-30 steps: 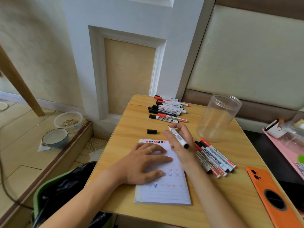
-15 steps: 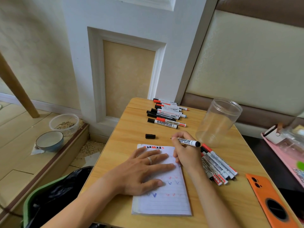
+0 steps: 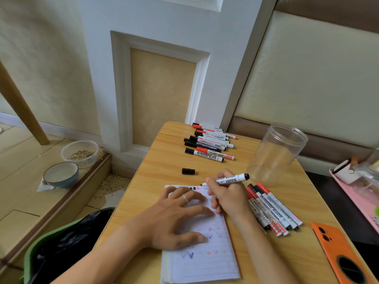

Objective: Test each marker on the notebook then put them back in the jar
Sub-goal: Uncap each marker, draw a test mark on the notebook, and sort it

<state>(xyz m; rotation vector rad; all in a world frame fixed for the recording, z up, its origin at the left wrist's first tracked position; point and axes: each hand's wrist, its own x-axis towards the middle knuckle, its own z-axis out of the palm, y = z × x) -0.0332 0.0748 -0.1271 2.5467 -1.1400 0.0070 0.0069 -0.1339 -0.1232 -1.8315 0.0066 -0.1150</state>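
Testing under way on table [image 3: 164, 160]: jar [image 3: 275, 154] standing empty, notebook [image 3: 201, 261] pinned by flat, spread left hand [image 3: 174, 218], right hand [image 3: 227, 193] pinching uncapped marker [image 3: 225, 179], tip at page top. Next, probably: scribble, recap with cap [image 3: 188, 171].

**Marker count around the jar**

1 clear jar [image 3: 275, 154] stands on the table [image 3: 164, 160], and everything is tallied from it. Left of the jar, at the table's far end, a row of capped markers [image 3: 209, 141]: roughly 8, overlapping too much for an exact figure. Just in front of the jar, another bunch of markers [image 3: 272, 210]: about 5. 1 uncapped marker [image 3: 229, 178] sits up in a hand. 1 loose black cap [image 3: 188, 171] lies left of the jar. 1 notebook [image 3: 205, 261]. 2 hands, and 1 ring [image 3: 185, 198].
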